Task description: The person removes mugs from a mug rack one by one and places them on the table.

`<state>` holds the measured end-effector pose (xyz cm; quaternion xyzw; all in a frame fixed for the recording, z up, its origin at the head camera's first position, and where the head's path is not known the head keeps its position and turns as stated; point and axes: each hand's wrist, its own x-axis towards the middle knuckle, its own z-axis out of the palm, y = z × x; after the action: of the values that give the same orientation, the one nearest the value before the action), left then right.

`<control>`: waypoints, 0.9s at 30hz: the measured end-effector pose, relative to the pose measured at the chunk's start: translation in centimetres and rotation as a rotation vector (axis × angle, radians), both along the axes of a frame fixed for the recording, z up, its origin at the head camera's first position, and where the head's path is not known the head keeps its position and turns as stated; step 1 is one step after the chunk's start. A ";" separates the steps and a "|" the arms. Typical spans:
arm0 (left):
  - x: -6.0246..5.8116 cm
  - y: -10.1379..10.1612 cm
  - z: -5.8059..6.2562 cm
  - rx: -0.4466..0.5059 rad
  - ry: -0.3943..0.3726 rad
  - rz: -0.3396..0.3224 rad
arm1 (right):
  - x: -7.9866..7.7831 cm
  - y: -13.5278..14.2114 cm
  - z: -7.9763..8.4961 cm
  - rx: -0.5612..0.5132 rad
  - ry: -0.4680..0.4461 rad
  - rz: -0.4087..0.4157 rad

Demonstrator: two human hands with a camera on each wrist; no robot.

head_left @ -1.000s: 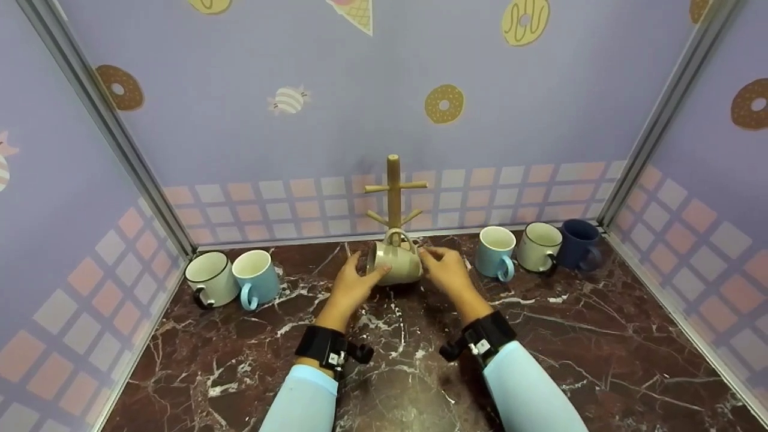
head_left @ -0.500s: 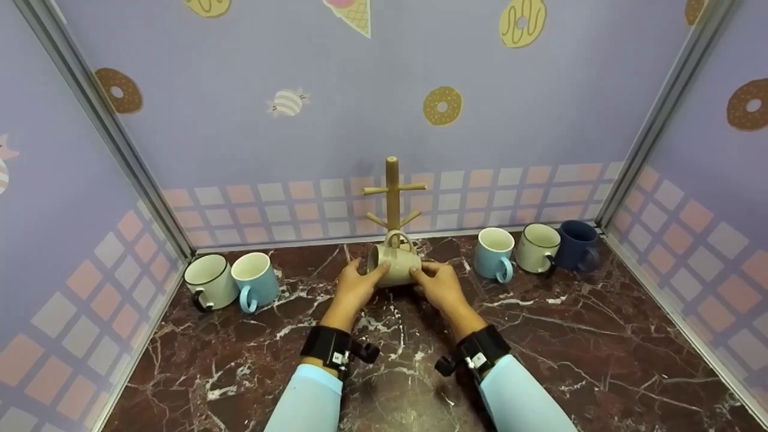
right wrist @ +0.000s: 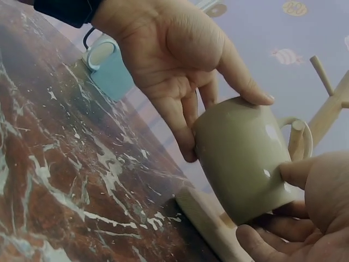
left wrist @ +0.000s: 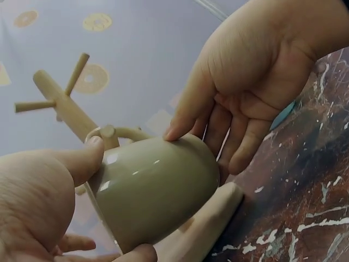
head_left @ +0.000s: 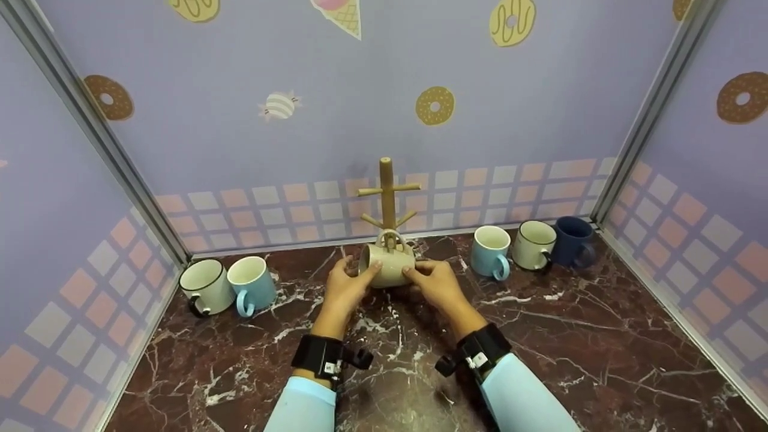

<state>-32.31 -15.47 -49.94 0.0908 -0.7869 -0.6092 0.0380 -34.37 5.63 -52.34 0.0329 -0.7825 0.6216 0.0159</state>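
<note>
A glossy beige-green mug (head_left: 390,268) lies on its side in front of the wooden mug tree (head_left: 387,192), handle up and mouth toward the left. In the right wrist view, the end of a lower peg (right wrist: 297,128) shows inside the loop of the mug's handle (right wrist: 308,141). My left hand (head_left: 347,294) grips the mug at its rim, thumb on the near side and fingers beneath. At the base end my right hand (head_left: 439,289) holds it between thumb and fingers. The mug hangs over the tree's wooden base (left wrist: 210,224).
On the left stand a black-rimmed white mug (head_left: 207,288) and a light blue mug (head_left: 252,284). Another light blue mug (head_left: 491,252), a second black-rimmed one (head_left: 534,246) and a navy mug (head_left: 572,242) line up at right. Patterned walls (head_left: 288,150) enclose the marbled tabletop (head_left: 600,342).
My right hand has shifted from the mug's base end toward its near side, its thumb now on the mug. The mug stays almost in place; the head view has shifted slightly.
</note>
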 end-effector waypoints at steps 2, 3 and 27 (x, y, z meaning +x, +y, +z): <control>0.3 0.1 0.3 -0.029 0.006 0.022 | 0.1 0.3 0.3 -0.006 0.010 0.034; 0.4 0.1 0.4 -0.044 0.010 0.028 | 0.1 0.5 0.4 -0.004 0.018 0.054; 5.5 -1.0 6.6 -0.239 0.176 -0.130 | 0.5 3.0 2.1 -0.496 -0.294 0.501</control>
<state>-26.82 -16.52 -43.32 -0.0191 -0.8516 -0.5181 0.0777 -33.86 8.63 -50.21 0.1287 -0.5699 0.7748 -0.2415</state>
